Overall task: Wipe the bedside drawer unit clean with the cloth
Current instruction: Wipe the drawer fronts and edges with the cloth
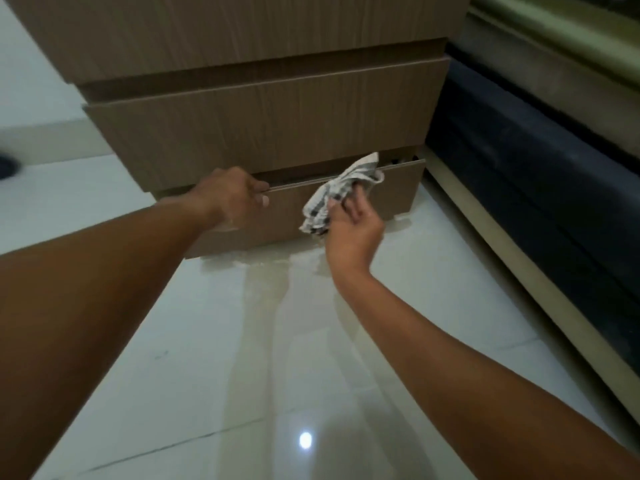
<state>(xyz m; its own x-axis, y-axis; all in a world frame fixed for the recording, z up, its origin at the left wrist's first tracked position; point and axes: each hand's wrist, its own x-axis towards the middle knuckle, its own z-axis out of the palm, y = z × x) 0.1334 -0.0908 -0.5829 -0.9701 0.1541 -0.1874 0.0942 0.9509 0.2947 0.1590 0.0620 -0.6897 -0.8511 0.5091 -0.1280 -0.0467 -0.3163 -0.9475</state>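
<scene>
A brown wood-grain bedside drawer unit (249, 123) stands on the floor ahead of me. Its bottom drawer (394, 192) is pulled out a little, with a dark gap above its front. My left hand (232, 195) grips the top edge of that drawer front, fingers hooked over it. My right hand (353, 223) holds a crumpled white cloth with dark checks (329, 199) against the drawer front, and the cloth's upper end lies over the drawer's top edge.
Glossy white floor tiles (242, 375) spread between me and the unit, reflecting a light. A bed with a dark blue side and pale wooden base rail (519, 237) runs along the right, close to the unit. A dark object (8, 166) sits at the left edge.
</scene>
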